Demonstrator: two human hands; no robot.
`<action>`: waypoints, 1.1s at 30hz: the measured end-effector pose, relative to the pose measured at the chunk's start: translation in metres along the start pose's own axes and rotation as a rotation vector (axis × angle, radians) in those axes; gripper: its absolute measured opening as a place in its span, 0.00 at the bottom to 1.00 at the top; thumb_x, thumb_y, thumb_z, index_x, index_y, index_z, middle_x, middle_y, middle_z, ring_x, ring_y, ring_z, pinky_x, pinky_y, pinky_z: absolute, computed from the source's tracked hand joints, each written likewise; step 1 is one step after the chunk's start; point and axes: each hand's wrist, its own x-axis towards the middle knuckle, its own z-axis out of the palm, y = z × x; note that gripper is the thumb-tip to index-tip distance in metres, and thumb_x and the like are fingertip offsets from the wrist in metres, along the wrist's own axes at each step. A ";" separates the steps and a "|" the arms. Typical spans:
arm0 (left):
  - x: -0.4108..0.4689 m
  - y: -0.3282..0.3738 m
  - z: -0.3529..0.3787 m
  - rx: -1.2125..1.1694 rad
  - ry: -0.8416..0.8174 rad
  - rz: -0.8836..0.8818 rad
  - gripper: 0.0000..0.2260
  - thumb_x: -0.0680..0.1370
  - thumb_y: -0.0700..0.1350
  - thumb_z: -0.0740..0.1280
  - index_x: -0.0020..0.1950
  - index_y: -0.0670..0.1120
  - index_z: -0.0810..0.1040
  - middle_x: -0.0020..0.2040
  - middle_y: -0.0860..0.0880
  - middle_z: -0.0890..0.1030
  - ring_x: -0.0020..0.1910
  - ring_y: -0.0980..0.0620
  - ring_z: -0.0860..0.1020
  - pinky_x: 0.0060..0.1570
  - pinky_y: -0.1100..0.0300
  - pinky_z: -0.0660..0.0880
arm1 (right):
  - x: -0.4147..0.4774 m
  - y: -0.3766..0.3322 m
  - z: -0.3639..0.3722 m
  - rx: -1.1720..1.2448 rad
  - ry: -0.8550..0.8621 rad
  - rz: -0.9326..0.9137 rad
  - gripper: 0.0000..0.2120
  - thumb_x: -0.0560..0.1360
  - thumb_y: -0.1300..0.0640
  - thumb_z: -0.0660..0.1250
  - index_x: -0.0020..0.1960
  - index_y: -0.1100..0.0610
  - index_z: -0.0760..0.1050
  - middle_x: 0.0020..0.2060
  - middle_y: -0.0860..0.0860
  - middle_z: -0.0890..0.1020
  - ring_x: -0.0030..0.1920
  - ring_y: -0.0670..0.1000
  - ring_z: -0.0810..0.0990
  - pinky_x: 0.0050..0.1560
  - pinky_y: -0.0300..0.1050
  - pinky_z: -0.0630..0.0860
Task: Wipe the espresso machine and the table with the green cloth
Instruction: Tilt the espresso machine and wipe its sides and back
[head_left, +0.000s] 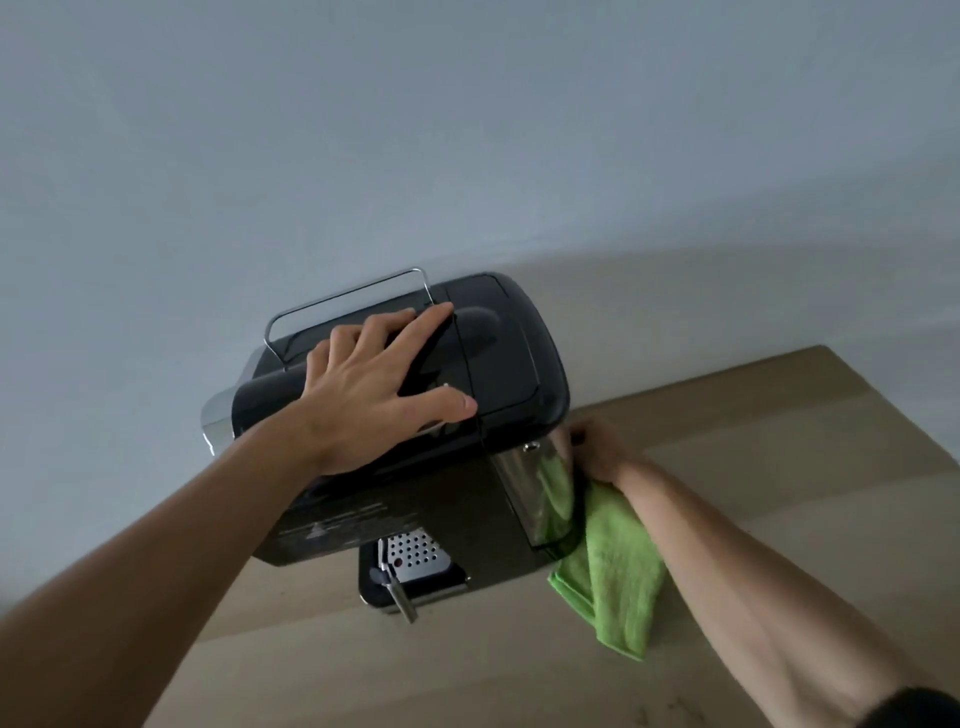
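Note:
A black and chrome espresso machine (514, 364) stands on the light wooden table (779, 441) against the wall. My left hand (374, 395) lies flat on the machine's top with its fingers spread. My right hand (602, 452) presses the green cloth (613, 577) against the machine's shiny right side, up near the top edge. The cloth hangs down from that hand to the tabletop, and its green shows mirrored in the chrome panel. The machine's drip tray (415, 551) and steam wand (400, 597) point toward me.
A pale wall (467, 130) rises right behind the machine. A chrome rail (343, 301) runs along the back of the machine's top. The table's right edge slants down at the far right. A dark band circles my right forearm at the bottom right corner.

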 end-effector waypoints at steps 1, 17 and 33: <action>0.000 0.000 0.001 0.006 0.001 0.001 0.42 0.59 0.75 0.48 0.73 0.70 0.44 0.74 0.59 0.53 0.70 0.51 0.51 0.69 0.46 0.47 | -0.009 0.006 0.002 -0.024 -0.016 0.028 0.09 0.74 0.55 0.65 0.49 0.56 0.82 0.48 0.56 0.84 0.48 0.50 0.81 0.49 0.47 0.77; -0.004 0.006 -0.001 0.006 0.025 -0.010 0.45 0.57 0.75 0.47 0.74 0.67 0.48 0.76 0.54 0.55 0.72 0.44 0.53 0.69 0.45 0.49 | -0.193 0.050 0.085 -0.584 0.140 -0.133 0.25 0.75 0.50 0.51 0.70 0.51 0.65 0.62 0.53 0.77 0.63 0.55 0.75 0.59 0.52 0.74; 0.015 -0.054 -0.029 0.030 0.207 -0.134 0.35 0.74 0.69 0.56 0.76 0.52 0.57 0.76 0.46 0.59 0.74 0.43 0.57 0.69 0.44 0.56 | -0.229 -0.154 0.031 0.305 0.561 -0.223 0.40 0.72 0.37 0.61 0.76 0.47 0.46 0.75 0.47 0.55 0.72 0.51 0.60 0.70 0.53 0.60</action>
